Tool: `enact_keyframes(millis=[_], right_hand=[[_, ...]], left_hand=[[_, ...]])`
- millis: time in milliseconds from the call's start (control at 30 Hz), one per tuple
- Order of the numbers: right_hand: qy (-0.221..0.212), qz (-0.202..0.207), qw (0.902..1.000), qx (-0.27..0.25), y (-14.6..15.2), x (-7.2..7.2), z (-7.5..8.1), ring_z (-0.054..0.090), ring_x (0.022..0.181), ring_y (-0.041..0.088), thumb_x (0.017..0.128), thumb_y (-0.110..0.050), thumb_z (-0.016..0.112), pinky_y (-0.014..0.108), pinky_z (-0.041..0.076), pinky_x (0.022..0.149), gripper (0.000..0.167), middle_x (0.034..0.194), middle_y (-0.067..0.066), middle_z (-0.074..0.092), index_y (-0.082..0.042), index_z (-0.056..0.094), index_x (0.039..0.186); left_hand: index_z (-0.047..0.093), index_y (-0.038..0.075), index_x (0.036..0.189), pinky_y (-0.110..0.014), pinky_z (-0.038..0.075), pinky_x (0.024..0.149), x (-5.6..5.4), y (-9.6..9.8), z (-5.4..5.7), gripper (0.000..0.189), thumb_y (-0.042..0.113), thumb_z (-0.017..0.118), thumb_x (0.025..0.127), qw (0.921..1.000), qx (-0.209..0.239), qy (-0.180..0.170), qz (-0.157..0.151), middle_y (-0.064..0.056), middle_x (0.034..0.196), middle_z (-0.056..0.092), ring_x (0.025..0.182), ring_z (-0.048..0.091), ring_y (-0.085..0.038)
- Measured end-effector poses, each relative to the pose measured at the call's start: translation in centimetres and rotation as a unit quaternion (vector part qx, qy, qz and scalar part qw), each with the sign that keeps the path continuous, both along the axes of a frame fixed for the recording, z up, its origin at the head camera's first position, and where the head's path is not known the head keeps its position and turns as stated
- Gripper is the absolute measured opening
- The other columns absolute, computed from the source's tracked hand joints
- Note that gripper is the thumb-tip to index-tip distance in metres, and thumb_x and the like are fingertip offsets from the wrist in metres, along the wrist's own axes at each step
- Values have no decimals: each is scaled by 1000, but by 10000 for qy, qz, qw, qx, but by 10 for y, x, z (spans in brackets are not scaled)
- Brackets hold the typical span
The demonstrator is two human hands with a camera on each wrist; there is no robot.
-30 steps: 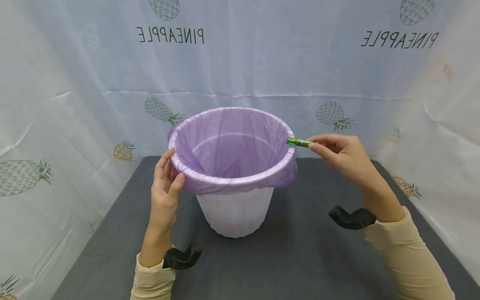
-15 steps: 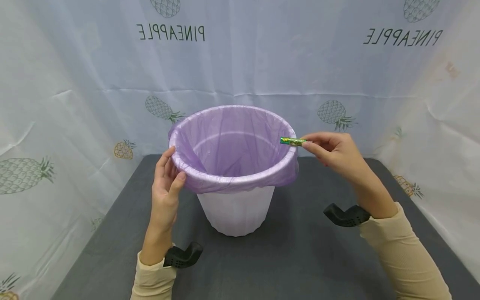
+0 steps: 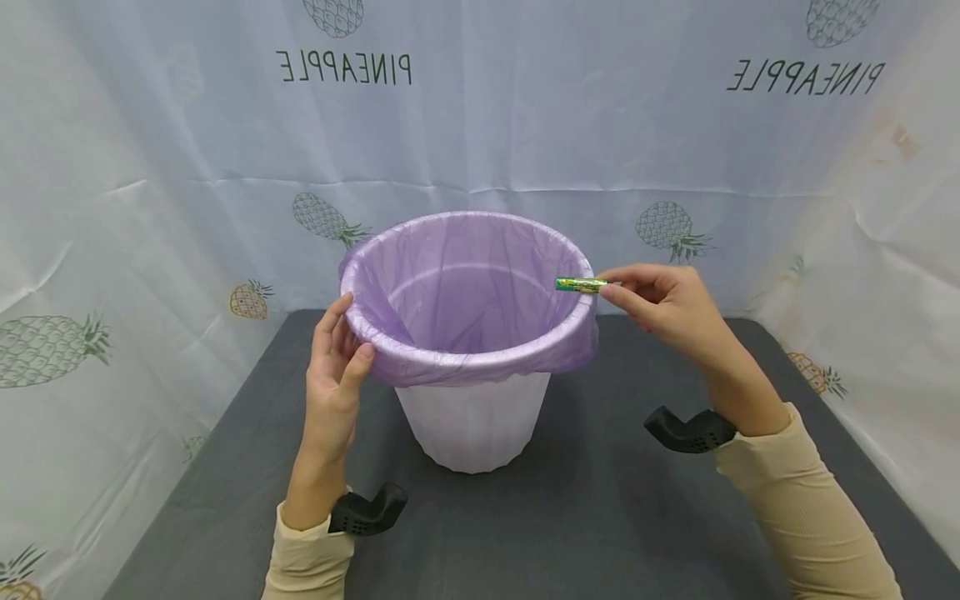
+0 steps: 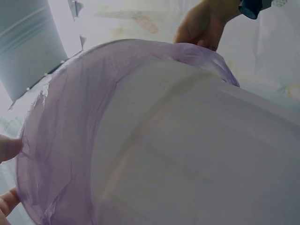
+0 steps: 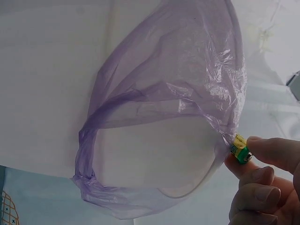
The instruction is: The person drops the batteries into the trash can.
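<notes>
A white trash can (image 3: 472, 425) stands on the dark table, lined with a purple bag (image 3: 480, 371) that folds down over its rim. My left hand (image 3: 330, 392) holds the can's left side, thumb and fingers at the bagged rim; some of its fingertips (image 4: 10, 149) show in the left wrist view. Between thumb and fingers, my right hand (image 3: 663, 308) pinches a small green and yellow battery (image 3: 581, 285) at one end. The battery lies nearly level and overlaps the right rim in the head view. Its metal end shows in the right wrist view, close to the bag's edge.
The dark grey table (image 3: 495, 533) runs under the can and both arms. White curtains printed with pineapples (image 3: 663, 225) hang behind and at both sides. A black camera mount (image 3: 367, 510) sits on each wrist.
My right hand has moved a little to the left, carrying the battery over the can's right rim. The left hand keeps its place at the rim.
</notes>
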State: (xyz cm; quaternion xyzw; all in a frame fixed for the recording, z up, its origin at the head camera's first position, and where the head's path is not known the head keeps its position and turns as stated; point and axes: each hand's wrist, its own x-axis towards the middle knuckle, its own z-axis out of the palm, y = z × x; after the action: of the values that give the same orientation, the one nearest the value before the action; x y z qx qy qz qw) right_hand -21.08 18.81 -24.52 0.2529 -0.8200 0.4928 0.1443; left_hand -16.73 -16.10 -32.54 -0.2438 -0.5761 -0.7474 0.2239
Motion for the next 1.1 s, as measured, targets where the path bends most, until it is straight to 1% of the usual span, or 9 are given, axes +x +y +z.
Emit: enact_keyframes(millis=[167,367,467,500,667,733,900,1000,1100], right_hand=[[-63,-18,10000,-20,1,2,1,37,47,9,90,-7,65,30,32,45,26,52,-12,43,-31,71,95],[-66,-84,9999,70,3,4,-1,38,48,9,91,-9,64,29,33,47,15,52,-12,42,-14,73,102],[-65,-78,9999,43,4,5,-3,37,48,9,90,-8,64,30,32,47,15,52,-11,41,-11,73,102],[-73,-69,9999,13,4,5,-4,37,48,9,90,-8,64,30,32,47,15,52,-10,40,-11,73,102],[-147,-36,9999,-33,6,5,-7,37,48,9,90,-7,64,30,31,47,22,51,-10,40,-27,73,96],[-176,-65,9998,7,7,5,-8,37,48,9,91,-8,64,30,32,47,23,51,-11,40,-29,72,96],[-200,-52,9998,-12,9,4,-15,35,47,10,91,-8,63,31,31,47,15,51,-11,39,-15,73,100],[-265,-23,9996,-50,10,4,-21,35,47,10,91,-6,63,31,31,46,14,52,-11,39,-9,73,100],[-337,-36,9994,-24,11,3,-27,35,47,9,91,-7,63,30,31,46,13,52,-12,39,-8,72,100]], left_hand=[[30,10,147,-15,39,104,-1,0,-1,54,-1,44,96,10000,-37,-24,7,-3,148,38,130,44,-9],[31,10,146,-15,39,104,-2,2,-1,53,-1,44,96,10000,-37,-49,12,-3,147,39,129,45,-9],[33,14,144,-16,41,102,-3,1,-1,52,-2,43,95,9999,-11,-103,56,-1,145,42,126,47,-8],[34,15,143,-16,41,101,-3,1,-2,52,-2,43,95,9999,-7,-118,74,-1,144,43,124,48,-8],[36,18,139,-16,42,96,-4,0,-3,49,0,44,95,9999,-16,-93,135,2,135,47,114,49,-7],[36,19,139,-16,42,95,-4,0,-3,48,1,45,95,9998,-18,-102,158,3,133,48,113,49,-7],[37,21,137,-16,42,94,-5,4,-2,47,3,48,95,9998,34,-81,170,2,126,48,109,49,-6],[36,20,137,-16,41,97,-6,7,-4,47,5,51,96,9999,71,51,86,0,126,45,112,47,-7],[35,18,137,-16,38,103,-8,11,-7,46,5,52,96,9998,81,175,84,-1,128,43,119,45,-9]])
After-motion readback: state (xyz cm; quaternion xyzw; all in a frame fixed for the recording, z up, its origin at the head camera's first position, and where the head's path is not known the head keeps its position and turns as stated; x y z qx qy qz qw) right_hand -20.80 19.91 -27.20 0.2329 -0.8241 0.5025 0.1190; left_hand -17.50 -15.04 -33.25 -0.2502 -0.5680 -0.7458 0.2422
